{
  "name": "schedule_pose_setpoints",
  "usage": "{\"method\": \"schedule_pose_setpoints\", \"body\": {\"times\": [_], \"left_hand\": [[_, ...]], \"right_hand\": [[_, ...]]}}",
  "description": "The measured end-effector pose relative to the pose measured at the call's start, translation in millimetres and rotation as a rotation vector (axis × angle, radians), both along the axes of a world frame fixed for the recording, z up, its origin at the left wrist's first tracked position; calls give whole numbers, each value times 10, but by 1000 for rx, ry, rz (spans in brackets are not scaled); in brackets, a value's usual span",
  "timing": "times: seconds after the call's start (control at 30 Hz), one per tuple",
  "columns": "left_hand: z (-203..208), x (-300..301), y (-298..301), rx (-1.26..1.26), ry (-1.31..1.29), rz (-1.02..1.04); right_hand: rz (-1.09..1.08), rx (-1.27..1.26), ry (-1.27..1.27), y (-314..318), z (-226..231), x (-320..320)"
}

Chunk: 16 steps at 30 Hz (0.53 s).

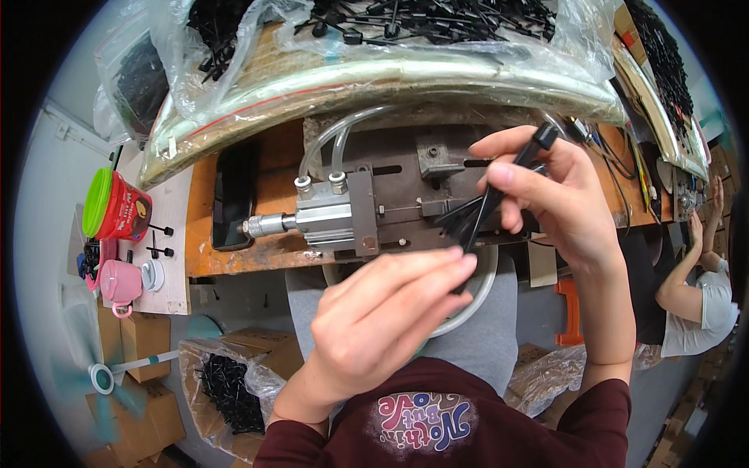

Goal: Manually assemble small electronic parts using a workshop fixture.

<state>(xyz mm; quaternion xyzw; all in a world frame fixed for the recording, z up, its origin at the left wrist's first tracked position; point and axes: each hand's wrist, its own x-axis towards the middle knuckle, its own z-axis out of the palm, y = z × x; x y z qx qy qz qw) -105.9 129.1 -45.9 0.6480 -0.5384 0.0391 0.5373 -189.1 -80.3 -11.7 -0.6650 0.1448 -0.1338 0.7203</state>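
Note:
Above my lap, at the front edge of the bench, my right hand (566, 187) grips a small bunch of black plastic pieces (490, 204) with thin stems; one has a square head above the thumb. Their stems slant down to the left. My left hand (374, 312) is closed at the lower ends, its fingers pressed together and a dark tip showing under them; its thumb is hidden. Behind the hands a metal fixture (406, 195) with a silver pneumatic cylinder (324, 218) is mounted on the orange bench (204, 210). Clear hoses run from the cylinder.
A heap of similar black pieces (445, 19) lies on plastic at the back. A phone (232, 195), red tub (129, 210) and pink cup (121, 279) are left. Below are a white bucket (485, 288), a bag of black pieces (232, 390) and a fan (101, 378). Another person (698, 292) sits right.

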Motion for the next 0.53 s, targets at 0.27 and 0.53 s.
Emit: {"method": "schedule_pose_setpoints", "body": {"times": [0.27, 0.53], "left_hand": [[-439, -56, -188, 206, -236, 130], [-502, -40, -320, 349, -342, 158]], "right_hand": [[-212, 2, -68, -55, -245, -303], [-236, 8, -56, -3, -314, -486]]}}
